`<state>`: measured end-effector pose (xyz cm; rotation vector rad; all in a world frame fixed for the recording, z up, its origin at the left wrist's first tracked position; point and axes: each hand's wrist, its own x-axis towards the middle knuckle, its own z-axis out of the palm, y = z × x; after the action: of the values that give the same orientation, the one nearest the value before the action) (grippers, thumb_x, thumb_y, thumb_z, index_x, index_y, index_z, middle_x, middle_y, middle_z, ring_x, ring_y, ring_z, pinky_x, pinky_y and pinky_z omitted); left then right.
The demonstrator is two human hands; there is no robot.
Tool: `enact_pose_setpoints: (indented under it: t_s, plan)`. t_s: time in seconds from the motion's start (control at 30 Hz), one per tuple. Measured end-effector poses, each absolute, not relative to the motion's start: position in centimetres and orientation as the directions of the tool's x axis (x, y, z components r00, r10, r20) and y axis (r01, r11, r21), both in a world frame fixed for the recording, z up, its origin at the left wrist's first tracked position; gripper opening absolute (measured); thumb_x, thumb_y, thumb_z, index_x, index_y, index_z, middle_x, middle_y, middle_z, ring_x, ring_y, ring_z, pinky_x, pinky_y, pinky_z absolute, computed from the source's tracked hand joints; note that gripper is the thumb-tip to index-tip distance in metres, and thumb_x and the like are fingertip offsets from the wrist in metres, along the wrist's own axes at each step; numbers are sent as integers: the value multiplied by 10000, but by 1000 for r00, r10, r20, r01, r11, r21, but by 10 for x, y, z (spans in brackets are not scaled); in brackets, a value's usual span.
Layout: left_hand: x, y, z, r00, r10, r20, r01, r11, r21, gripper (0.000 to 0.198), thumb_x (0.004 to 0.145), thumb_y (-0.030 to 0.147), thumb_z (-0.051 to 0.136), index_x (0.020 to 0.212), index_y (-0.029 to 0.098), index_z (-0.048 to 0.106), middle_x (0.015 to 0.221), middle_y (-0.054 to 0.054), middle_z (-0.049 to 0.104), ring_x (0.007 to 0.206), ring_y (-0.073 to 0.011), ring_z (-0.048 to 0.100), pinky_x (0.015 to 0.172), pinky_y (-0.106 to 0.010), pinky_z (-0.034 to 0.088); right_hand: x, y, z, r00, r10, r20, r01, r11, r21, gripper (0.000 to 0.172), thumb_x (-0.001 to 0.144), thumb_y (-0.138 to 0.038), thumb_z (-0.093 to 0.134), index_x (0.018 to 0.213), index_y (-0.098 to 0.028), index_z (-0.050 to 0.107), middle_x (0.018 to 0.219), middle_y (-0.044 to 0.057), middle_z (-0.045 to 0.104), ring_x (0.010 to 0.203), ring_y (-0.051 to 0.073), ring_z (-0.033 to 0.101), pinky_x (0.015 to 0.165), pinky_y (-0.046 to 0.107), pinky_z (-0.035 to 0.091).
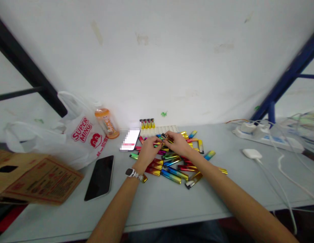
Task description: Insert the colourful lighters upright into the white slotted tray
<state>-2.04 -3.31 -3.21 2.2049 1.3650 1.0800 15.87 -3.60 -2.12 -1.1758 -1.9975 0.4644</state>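
Many shiny lighters in red, gold, blue and green lie scattered on the grey table under and around my hands. My left hand, with a watch at the wrist, is closed, its fingertips pressed together close to the right fingers. My right hand is closed too, pinching a dark-topped lighter between the hands. Fingers cover most of that lighter. Just behind stands a white tray with rows of holes. Several yellow lighters stand upright at its left end.
A phone with a lit screen leans left of the pile. Nearer lies a dark tablet, beside a cardboard box, a white plastic bag and an orange bottle. On the right are a power strip, white charger and cables.
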Motion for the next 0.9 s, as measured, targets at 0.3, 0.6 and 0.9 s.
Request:
enact_pose_setpoints:
  t_s: [0.3,0.6,0.9]
  plan:
    - [0,-46,-35,30,880,474,289,-461,839,233,873,312,602,1036,150,636,1044,-92,693,965,-186,650,861,-315,522,142,-44,-29,-134,873,469,646,436,-626,259,921,-343,535,1063,-209,705,923,57,713,857,212,621,782,307,446]
    - [5,-54,-31,-50,870,490,170,-476,863,257,884,423,595,948,177,562,931,-46,662,869,-149,640,782,-258,512,138,-64,-32,-123,856,502,645,453,-615,509,900,-355,550,1396,-245,517,1176,80,615,948,192,622,806,313,500]
    - [11,-74,-24,31,850,526,140,-524,840,257,949,441,478,978,194,546,833,-3,598,765,-122,571,708,-225,464,146,-75,-30,-174,818,548,480,556,-678,268,826,-308,591,1059,-181,630,852,30,652,727,159,583,657,275,478]
